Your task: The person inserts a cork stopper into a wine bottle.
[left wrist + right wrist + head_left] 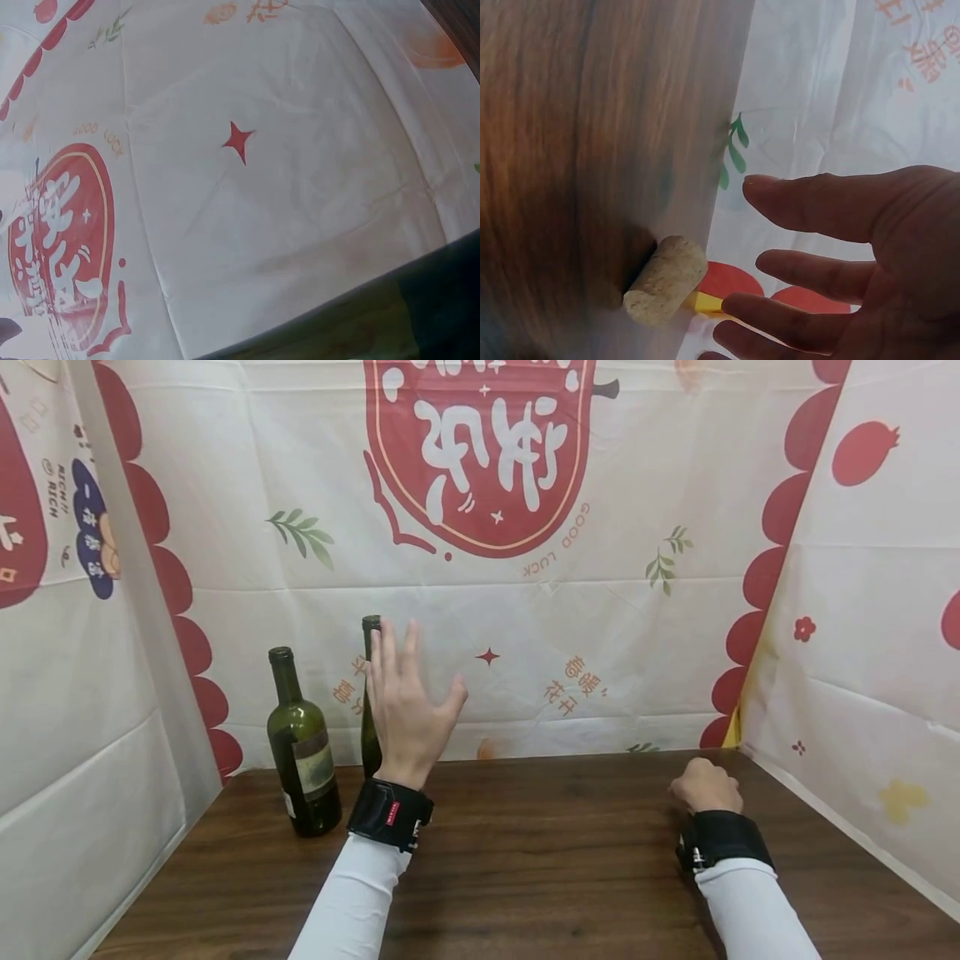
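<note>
My left hand (408, 710) is raised with its fingers straight and the thumb spread, overlapping a slim dark green bottle (370, 747) in the head view. Most of that bottle is hidden behind the hand. Left of it stands an uncorked green wine bottle (303, 747) with a pale label, upright on the table. A green glass surface (360, 322) crosses the lower edge of the left wrist view. Toward the table's far right corner is my right hand (707, 787), thumb and fingers apart and holding nothing. A cork (667, 281) lies on the table just beyond its fingertips.
The brown wooden table (547, 860) ends at a printed cloth backdrop (600, 693). Cloth side walls stand at the left (82, 718) and right (862, 710), the right one close to the right hand.
</note>
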Motion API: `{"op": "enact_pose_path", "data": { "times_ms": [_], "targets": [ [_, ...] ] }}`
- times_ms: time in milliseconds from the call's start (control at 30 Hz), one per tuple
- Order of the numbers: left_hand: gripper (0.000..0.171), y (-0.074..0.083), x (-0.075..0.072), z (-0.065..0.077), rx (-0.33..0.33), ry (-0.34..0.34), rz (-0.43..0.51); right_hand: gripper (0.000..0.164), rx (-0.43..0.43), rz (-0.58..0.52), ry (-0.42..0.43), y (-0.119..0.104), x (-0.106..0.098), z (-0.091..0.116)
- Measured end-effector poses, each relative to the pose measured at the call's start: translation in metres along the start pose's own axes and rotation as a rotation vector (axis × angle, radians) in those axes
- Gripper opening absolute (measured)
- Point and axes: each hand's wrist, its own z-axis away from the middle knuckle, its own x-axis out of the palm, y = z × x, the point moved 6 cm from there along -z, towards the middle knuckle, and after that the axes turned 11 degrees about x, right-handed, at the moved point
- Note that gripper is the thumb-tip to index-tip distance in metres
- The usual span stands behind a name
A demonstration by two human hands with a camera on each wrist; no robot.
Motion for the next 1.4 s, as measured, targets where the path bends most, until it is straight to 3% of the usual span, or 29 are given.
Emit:
{"op": "enact_pose_path", "data": {
  "times_ms": [167, 300, 667, 1033, 1233, 1400],
  "targets": [
    [0.083, -0.009, -0.01, -0.004, 0.001, 0.126, -0.018, 0.02, -0.003, -0.012, -0.008, 0.004, -0.002, -0.003],
    [0.086, -0.019, -0.013, -0.003, -0.046, 0.139, -0.035, 0.019, 0.009, -0.015, -0.01, 0.009, -0.003, -0.006],
    [0.105, -0.049, -0.013, 0.015, -0.248, 0.06, -0.024, 0.027, 0.085, 0.005, -0.06, 0.022, 0.009, -0.008],
    [0.11, -0.072, -0.005, 0.033, -0.436, -0.027, 0.049, 0.019, 0.031, -0.003, -0.052, 0.023, 0.01, -0.005],
    [0.107, -0.08, -0.002, 0.042, -0.519, -0.071, 0.069, 0.023, 0.038, 0.002, -0.035, 0.019, 0.007, -0.007],
    [0.095, -0.081, 0.001, 0.045, -0.54, -0.103, 0.084, 0.025, 0.051, 0.007, -0.044, 0.017, 0.008, -0.008]
  ]
}}
